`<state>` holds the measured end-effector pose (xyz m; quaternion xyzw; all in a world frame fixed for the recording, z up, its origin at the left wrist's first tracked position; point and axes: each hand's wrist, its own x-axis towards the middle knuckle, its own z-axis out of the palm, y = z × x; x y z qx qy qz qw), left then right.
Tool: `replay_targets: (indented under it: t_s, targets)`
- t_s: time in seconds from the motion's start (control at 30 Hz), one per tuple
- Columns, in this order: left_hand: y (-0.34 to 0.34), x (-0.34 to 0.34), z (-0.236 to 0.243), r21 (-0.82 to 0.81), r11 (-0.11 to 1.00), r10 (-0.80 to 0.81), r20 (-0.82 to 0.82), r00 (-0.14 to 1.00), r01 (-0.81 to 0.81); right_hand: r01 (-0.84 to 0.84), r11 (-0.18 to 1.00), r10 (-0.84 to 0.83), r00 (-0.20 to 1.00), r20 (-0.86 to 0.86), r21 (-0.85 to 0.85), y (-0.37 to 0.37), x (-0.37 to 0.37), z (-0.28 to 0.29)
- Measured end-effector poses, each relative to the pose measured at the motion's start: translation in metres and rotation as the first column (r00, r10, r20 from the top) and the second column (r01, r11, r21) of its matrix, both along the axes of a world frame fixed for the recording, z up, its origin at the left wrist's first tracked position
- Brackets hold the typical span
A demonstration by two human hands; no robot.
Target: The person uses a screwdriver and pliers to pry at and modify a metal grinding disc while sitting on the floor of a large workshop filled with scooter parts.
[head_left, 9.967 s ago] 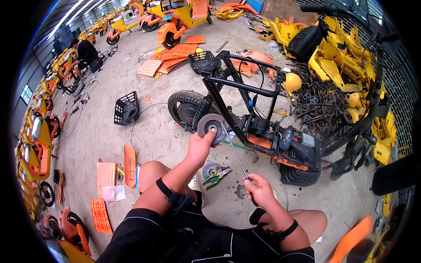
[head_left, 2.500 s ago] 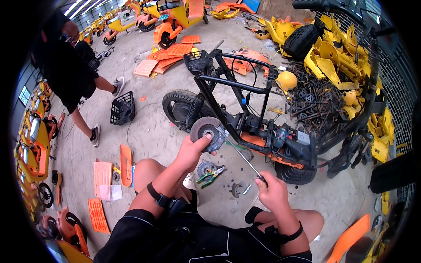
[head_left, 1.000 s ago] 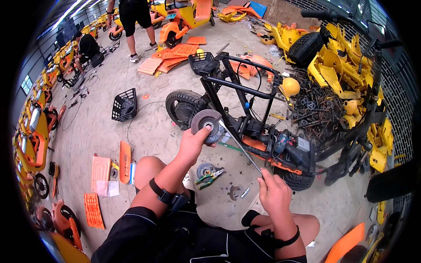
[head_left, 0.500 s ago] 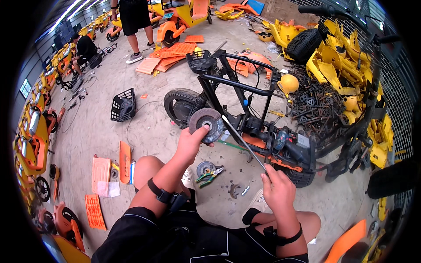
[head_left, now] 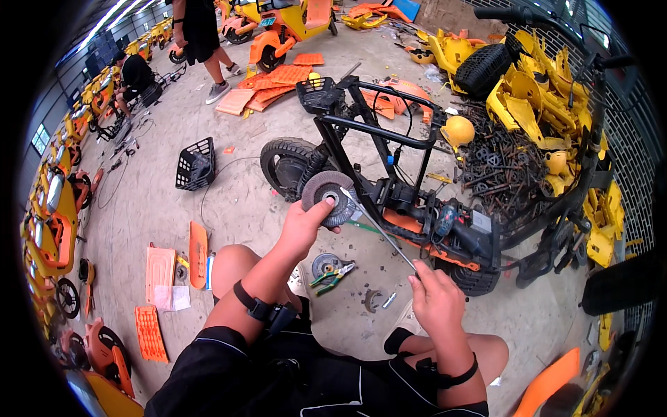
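Observation:
My left hand point(head_left: 307, 226) grips a round brake plate point(head_left: 335, 210), with a brown-grey outer ring and a metal middle. Its thumb presses near the plate's centre. In my right hand point(head_left: 438, 295) is a long thin screwdriver point(head_left: 384, 235), pointing up and left. Its pale tip overlaps the plate's upper right side; whether it is wedged under the ring I cannot tell. On the floor below lie another round plate point(head_left: 325, 264), green-handled pliers point(head_left: 333, 279), a curved brake shoe point(head_left: 371, 301) and a small silver cylinder point(head_left: 389, 300).
Beyond my hands stands a stripped black scooter frame point(head_left: 379, 135), with a power drill point(head_left: 446, 221) resting on it. A black basket point(head_left: 196, 164) sits at the left. Yellow panels point(head_left: 517, 104) and dark metal parts point(head_left: 497, 160) are heaped at the right. A person point(head_left: 201, 42) stands behind.
The screwdriver tip has moved left and down onto the plate, and my right hand has shifted slightly left. The standing person in the background has stepped.

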<state>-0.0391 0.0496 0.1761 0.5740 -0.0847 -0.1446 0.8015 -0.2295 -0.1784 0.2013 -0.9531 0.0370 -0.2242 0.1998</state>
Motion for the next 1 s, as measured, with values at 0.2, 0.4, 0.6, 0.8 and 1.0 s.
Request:
replay_targets:
  t_s: [0.2, 0.4, 0.6, 0.8, 1.0]
  targets:
    - [0.0065, 0.0039, -0.0007, -0.019, 0.999, 0.028, -0.017, 0.999, -0.028, 0.023, 1.000, -0.023, 1.000, -0.017, 0.020, -0.0032, -0.0026, 0.0012]
    - [0.0020, -0.0004, 0.0016, -0.012, 0.999, 0.035, 0.010, 0.999, -0.035, 0.014, 0.999, -0.015, 1.000, 0.001, 0.031, -0.0037, -0.0007, 0.0020]
    - [0.0046, 0.0009, 0.0002, 0.004, 1.000, 0.007, 0.026, 1.000, -0.007, 0.008, 0.999, -0.007, 1.000, -0.019, 0.036, -0.0045, -0.0010, 0.0041]
    - [0.0063, -0.0009, 0.0025, 0.009, 0.998, -0.058, 0.003, 0.998, 0.058, -0.001, 0.993, 0.009, 0.998, -0.062, 0.116, -0.0041, -0.0012, -0.0003]
    - [0.0047, -0.0023, 0.0013, 0.019, 1.000, -0.014, 0.043, 0.999, 0.013, 0.027, 1.000, -0.027, 1.000, 0.012, -0.016, 0.0023, -0.0022, -0.0015]
